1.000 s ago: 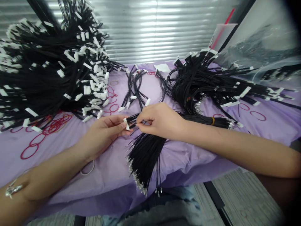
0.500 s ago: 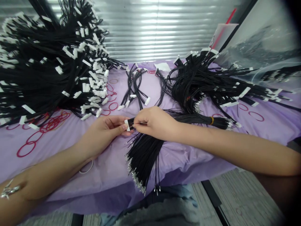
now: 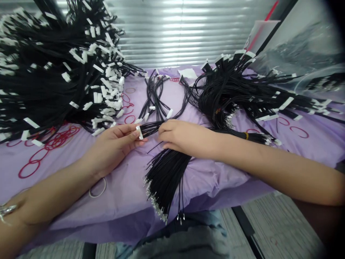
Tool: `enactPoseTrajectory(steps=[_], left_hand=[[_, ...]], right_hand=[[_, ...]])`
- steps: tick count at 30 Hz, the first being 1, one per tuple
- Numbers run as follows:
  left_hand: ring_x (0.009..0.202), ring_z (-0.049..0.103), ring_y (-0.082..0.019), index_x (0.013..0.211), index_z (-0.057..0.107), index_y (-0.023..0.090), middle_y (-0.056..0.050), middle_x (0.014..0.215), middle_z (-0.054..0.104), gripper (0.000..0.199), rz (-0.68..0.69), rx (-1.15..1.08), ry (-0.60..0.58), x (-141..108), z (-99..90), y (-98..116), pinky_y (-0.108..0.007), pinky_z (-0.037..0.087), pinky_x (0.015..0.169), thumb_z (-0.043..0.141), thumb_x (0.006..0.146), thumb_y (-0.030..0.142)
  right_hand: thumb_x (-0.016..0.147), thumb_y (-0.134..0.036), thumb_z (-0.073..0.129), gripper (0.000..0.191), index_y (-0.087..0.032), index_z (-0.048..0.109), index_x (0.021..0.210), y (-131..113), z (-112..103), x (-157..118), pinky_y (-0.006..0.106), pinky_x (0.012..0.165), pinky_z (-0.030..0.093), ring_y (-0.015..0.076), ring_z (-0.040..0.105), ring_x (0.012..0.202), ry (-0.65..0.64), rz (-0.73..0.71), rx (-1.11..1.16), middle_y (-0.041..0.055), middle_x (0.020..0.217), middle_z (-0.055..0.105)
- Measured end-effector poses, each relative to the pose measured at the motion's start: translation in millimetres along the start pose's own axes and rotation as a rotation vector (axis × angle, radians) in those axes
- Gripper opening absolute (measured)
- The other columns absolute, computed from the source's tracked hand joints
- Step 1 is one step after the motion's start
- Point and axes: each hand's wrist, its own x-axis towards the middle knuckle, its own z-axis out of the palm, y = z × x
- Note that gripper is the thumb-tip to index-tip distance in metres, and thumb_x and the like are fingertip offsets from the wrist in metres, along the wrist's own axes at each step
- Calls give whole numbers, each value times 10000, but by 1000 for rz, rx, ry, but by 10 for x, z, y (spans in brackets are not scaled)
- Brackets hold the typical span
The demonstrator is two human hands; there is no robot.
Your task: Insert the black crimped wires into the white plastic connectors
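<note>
Pinching a white connector (image 3: 139, 132) between thumb and fingertips, the left hand (image 3: 115, 145) holds it above the purple sheet (image 3: 121, 208), and a short sheaf of black wires (image 3: 151, 127) runs from it toward the right hand (image 3: 183, 138). The right hand's fingers (image 3: 168, 131) lie pressed together and gently curled, their tips just below those wires; I cannot tell whether they grip any strand.

Under both hands, a thick fan of black wires (image 3: 167, 180) droops toward the table edge, its ends bright with metal terminals (image 3: 155, 203). A white rubber band (image 3: 97, 189) lies near the left wrist, and a metal bracelet (image 3: 5, 209) sits on that arm. To the left, red rubber bands (image 3: 63, 135) are scattered over the sheet, partly under a huge heap of black wires tipped with white connectors (image 3: 54, 72).

Straight ahead lies a small loose bunch of wires (image 3: 153, 100), well apart from the heap. Past the right hand, a wire bundle tied with 1 yellow band (image 3: 246, 135) stretches across the sheet, just in front of a second big heap of connector-tipped wires (image 3: 229, 93). In the far right corner, a clear plastic bag (image 3: 296, 46) holds something dark and grey, too blurred to tell, and a translucent sleeve with a red stripe (image 3: 260, 32) stands beside it, in front of slatted blinds (image 3: 183, 32).
</note>
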Motion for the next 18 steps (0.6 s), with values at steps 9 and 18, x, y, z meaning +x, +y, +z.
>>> enactPoseTrajectory(steps=[9,18], left_hand=[[688,647,-87,810,736,135,-36,787,706,48,-2,31,-50,-19,5,21,-161,536,686,698,783,148],[669,643,-93,845,730,130,-41,810,710,103,-25,32,14,-38,17,30,-166,544,660,730,745,154]], right_hand=[[853,-193,589,95,-127,655,867,-15,-150,10,253,801,423,110,532,839,-177,20,279,28,869,618],[896,-204,511,140,-120,620,867,-31,-144,-12,231,813,394,95,499,852,-181,-19,345,31,898,582]])
